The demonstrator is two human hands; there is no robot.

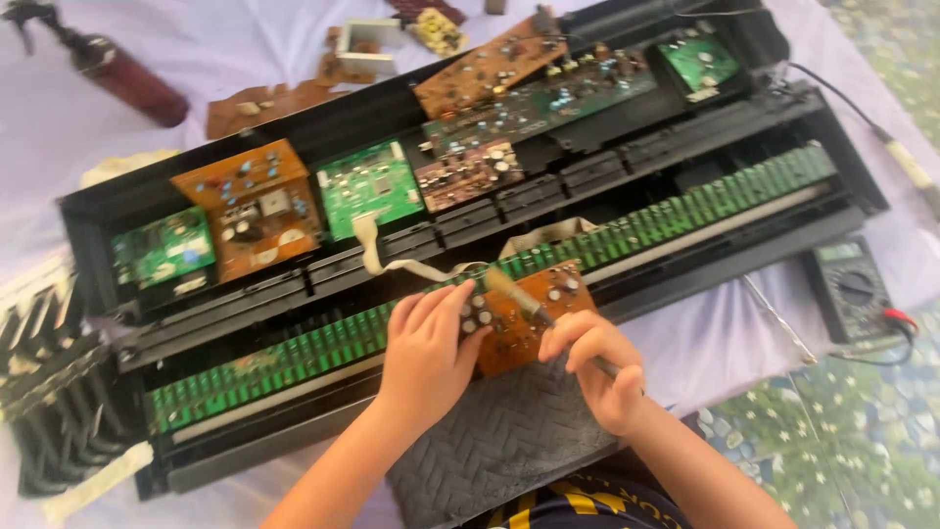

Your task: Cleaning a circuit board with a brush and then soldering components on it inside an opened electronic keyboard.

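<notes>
A long black keyboard chassis (676,137) lies open and slanted across the white cloth (225,39) on the counter, filling most of the view; its right end stops near the cloth's edge, past which patterned floor (862,431) shows; its left end sits against a heap of loose black keys (44,392). Along the near side runs a green contact strip (685,211), with bare cloth just below it on the right as the only open room; the back trough is crowded with green boards (370,186) and a larger brown board (257,206). A grey woven mat (499,441) hangs over the near rim. On it, touching the strip, rests a small brown circuit board (524,318); the left hand (426,348) lies spread on its left edge, pinning it down; the right hand (592,367) is curled tight around a thin tool (519,299) whose tip meets the board's top. To the right a dark multimeter (850,289) with a red lead sits at the cloth's edge; far left, a dark red spray bottle (122,73) lies well apart.
</notes>
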